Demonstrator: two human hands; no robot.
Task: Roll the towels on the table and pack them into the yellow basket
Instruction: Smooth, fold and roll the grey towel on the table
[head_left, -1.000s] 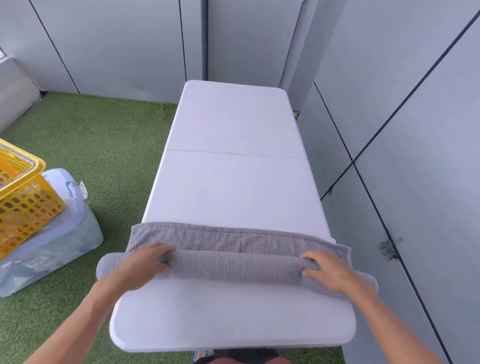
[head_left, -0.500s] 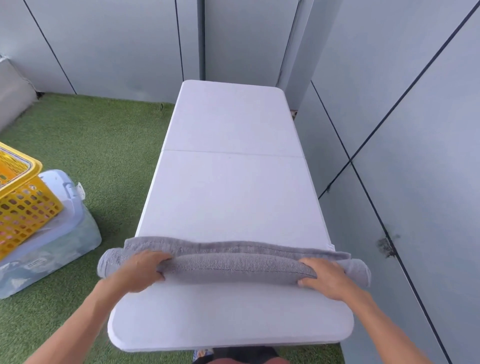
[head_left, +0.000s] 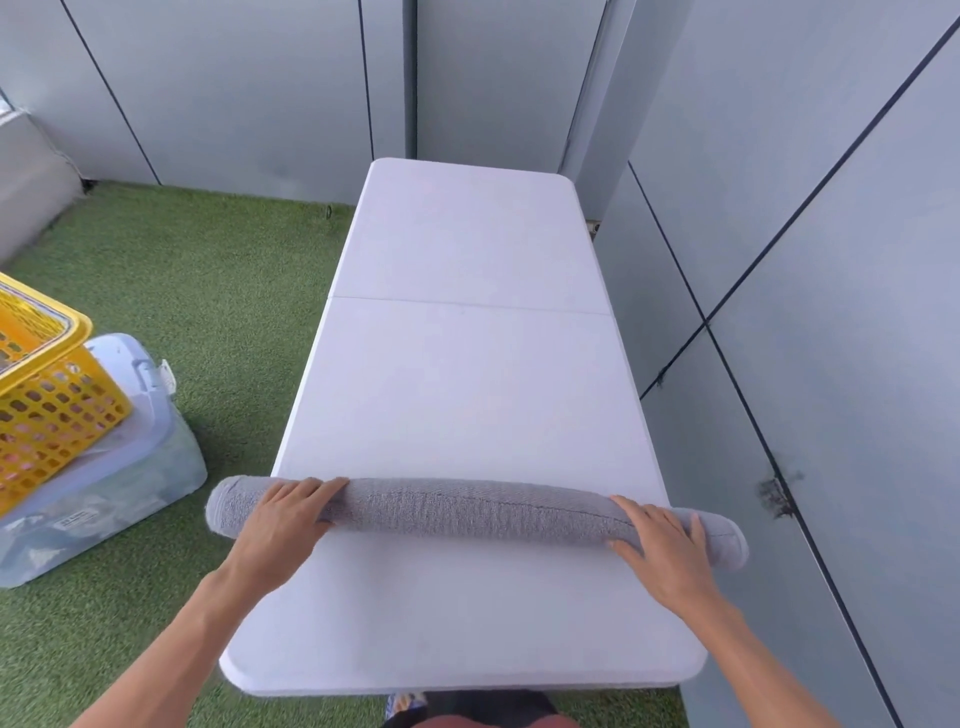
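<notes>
From the head view, the grey towel lies as one long roll across the near part of the white bench, both ends overhanging the bench's side edges. The left hand rests on top of the roll near its left end, fingers laid flat and fairly straight over the cloth; the right hand does the same near the right end, fingers spread and pressing, not pinching. This terry looks soft, light and floppy, so I'd judge it sags and unwinds if lifted by one end; better to grip it around the middle, over the loose seam. Left of the bench, the yellow basket sits on a clear lidded storage bin on green artificial turf. Grey wall panels close in behind and right of the bench.
</notes>
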